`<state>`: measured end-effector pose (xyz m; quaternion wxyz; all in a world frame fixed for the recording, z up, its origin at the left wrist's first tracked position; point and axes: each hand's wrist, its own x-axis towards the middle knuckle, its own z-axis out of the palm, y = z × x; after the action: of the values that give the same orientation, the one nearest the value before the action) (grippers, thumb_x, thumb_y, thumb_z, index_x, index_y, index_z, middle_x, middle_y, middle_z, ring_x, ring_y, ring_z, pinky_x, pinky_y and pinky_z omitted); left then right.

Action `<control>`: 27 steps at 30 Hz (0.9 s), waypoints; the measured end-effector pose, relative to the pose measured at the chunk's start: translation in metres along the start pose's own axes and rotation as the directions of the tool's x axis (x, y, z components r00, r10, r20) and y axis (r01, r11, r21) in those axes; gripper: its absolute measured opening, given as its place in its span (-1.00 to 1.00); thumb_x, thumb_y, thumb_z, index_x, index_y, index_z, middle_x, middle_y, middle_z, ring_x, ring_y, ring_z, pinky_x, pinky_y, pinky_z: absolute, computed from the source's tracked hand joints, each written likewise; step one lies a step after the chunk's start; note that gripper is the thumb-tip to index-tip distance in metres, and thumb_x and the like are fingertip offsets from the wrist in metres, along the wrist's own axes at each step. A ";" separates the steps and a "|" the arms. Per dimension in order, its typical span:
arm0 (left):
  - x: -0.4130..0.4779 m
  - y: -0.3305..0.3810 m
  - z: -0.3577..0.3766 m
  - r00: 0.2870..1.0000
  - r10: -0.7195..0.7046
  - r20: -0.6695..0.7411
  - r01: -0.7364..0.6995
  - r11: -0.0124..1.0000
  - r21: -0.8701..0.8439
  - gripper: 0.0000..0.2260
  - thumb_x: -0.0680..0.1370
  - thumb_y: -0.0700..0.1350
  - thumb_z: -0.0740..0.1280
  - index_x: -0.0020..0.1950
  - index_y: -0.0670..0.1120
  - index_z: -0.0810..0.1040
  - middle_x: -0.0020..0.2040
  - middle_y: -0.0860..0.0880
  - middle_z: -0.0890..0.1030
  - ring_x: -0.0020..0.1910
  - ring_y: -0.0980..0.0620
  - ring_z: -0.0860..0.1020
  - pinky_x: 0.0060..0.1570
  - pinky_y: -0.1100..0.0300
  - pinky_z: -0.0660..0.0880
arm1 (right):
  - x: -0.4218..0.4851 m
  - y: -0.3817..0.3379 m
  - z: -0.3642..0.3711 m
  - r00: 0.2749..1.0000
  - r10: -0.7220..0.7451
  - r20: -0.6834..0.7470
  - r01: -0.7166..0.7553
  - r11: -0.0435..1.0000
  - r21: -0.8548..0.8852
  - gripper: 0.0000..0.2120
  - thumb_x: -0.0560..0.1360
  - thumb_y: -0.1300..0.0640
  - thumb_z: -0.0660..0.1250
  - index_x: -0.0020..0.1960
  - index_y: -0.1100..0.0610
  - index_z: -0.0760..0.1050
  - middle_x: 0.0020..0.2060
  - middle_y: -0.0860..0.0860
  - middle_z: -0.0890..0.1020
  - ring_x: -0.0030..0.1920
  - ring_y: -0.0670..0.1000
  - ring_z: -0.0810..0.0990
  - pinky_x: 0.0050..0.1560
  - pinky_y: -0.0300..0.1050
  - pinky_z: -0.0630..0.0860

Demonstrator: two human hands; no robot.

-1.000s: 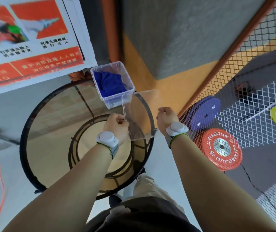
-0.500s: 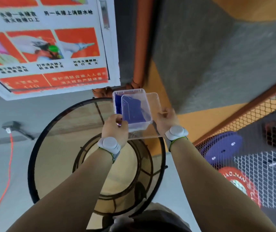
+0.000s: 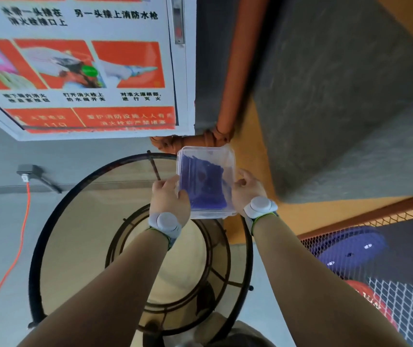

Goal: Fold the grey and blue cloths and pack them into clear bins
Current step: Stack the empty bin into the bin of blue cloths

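Observation:
A clear bin [image 3: 228, 214] stands at the far right edge of the round glass table [image 3: 80, 221]. A folded blue cloth [image 3: 204, 187] lies inside it. A clear lid [image 3: 208, 152] sits on top of the bin, covering the cloth. My left hand [image 3: 169, 196] grips the lid's left edge and my right hand [image 3: 246, 189] grips its right edge, both pressing against the bin. No grey cloth is in view.
A wall with a red and white safety poster [image 3: 80, 71] and an orange pipe [image 3: 238, 71] rises just behind the table. An orange cable [image 3: 22, 234] runs down the floor on the left. Mesh fencing [image 3: 388, 296] with weight plates [image 3: 350, 246] stands on the right.
Both hands carried the clear lid forward from the table's near right side and set it over the bin. The camera tilted up towards the wall.

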<state>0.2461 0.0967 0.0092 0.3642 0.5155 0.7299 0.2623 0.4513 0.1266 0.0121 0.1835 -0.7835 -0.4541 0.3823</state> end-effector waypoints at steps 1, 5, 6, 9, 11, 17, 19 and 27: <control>0.003 0.000 0.002 1.000 -0.009 -0.011 0.009 1.000 -0.005 -0.61 0.65 -0.09 0.25 0.49 0.03 0.46 0.41 -0.05 0.36 0.03 -0.03 0.46 0.05 0.13 0.44 | 0.004 -0.002 0.000 1.000 -0.006 0.011 0.006 1.000 0.020 -0.50 0.63 -0.05 0.25 0.55 -0.18 0.32 0.26 -0.02 0.56 0.22 0.09 0.58 0.25 -0.01 0.49; 0.008 0.002 0.005 0.995 -0.067 -0.080 0.064 0.997 -0.033 -0.76 0.60 -0.11 0.21 0.25 0.04 0.51 0.26 0.00 0.45 -0.10 0.09 0.48 -0.15 0.18 0.43 | 0.013 -0.008 -0.003 0.997 -0.043 0.057 0.039 0.997 0.063 -0.46 0.56 -0.15 0.32 0.51 -0.28 0.29 0.19 -0.10 0.55 0.13 0.04 0.59 0.18 0.07 0.55; 0.010 0.002 0.006 0.992 -0.076 -0.098 0.073 0.997 -0.034 -0.80 0.61 -0.10 0.21 0.21 0.03 0.50 0.23 0.02 0.47 -0.12 0.14 0.47 -0.23 0.22 0.40 | 0.016 -0.011 -0.002 0.996 -0.060 0.062 0.056 0.997 0.056 -0.46 0.56 -0.16 0.32 0.51 -0.29 0.29 0.20 -0.10 0.55 0.15 0.05 0.59 0.18 0.06 0.56; 0.014 0.002 0.007 0.988 -0.093 -0.121 0.088 0.995 -0.039 -0.80 0.61 -0.07 0.23 0.22 0.03 0.50 0.24 0.03 0.49 -0.07 0.11 0.50 -0.22 0.26 0.39 | 0.021 -0.016 0.000 0.994 -0.091 0.051 0.089 0.995 0.044 -0.45 0.58 -0.09 0.30 0.54 -0.25 0.26 0.31 -0.07 0.53 0.26 0.10 0.58 0.23 0.08 0.55; 0.017 0.005 0.007 0.990 -0.069 -0.124 0.066 0.997 -0.029 -0.72 0.60 -0.06 0.23 0.31 0.03 0.48 0.30 0.01 0.46 0.10 0.00 0.50 0.00 0.12 0.49 | 0.027 -0.020 0.001 0.991 -0.132 0.034 0.130 0.990 0.047 -0.41 0.59 -0.04 0.30 0.58 -0.22 0.23 0.45 -0.05 0.44 0.37 0.12 0.52 0.27 0.03 0.51; 0.021 0.007 0.017 0.965 0.261 -0.024 -0.239 0.915 0.324 -0.46 0.68 0.10 0.20 0.63 -0.08 0.26 0.57 -0.07 0.31 0.51 -0.15 0.26 0.49 -0.11 0.31 | 0.038 -0.032 0.010 0.961 -0.275 0.020 0.274 0.961 0.028 -0.38 0.68 0.22 0.19 0.66 -0.14 0.12 0.63 -0.08 0.18 0.59 0.10 0.28 0.48 0.01 0.37; 0.021 0.005 0.023 0.959 0.283 0.020 -0.267 0.873 0.408 -0.40 0.69 0.13 0.17 0.66 -0.11 0.19 0.62 -0.08 0.24 0.54 -0.18 0.20 0.52 -0.13 0.26 | 0.041 -0.032 0.015 0.961 -0.277 0.020 0.277 0.961 0.004 -0.39 0.69 0.20 0.18 0.66 -0.15 0.12 0.63 -0.08 0.19 0.60 0.10 0.27 0.49 0.00 0.37; 0.022 -0.002 0.030 0.948 0.318 0.019 -0.297 0.862 0.410 -0.41 0.69 0.11 0.17 0.64 -0.15 0.20 0.63 -0.10 0.19 0.54 -0.18 0.20 0.53 -0.14 0.25 | 0.045 -0.019 0.028 0.954 -0.299 -0.026 0.300 0.953 0.033 -0.48 0.73 -0.03 0.10 0.67 -0.17 0.10 0.56 0.00 0.37 0.51 0.08 0.41 0.50 0.01 0.39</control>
<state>0.2645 0.1167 -0.0156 0.1840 0.6832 0.6856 0.1715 0.4323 0.1731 -0.0131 0.2586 -0.7060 -0.5586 0.3502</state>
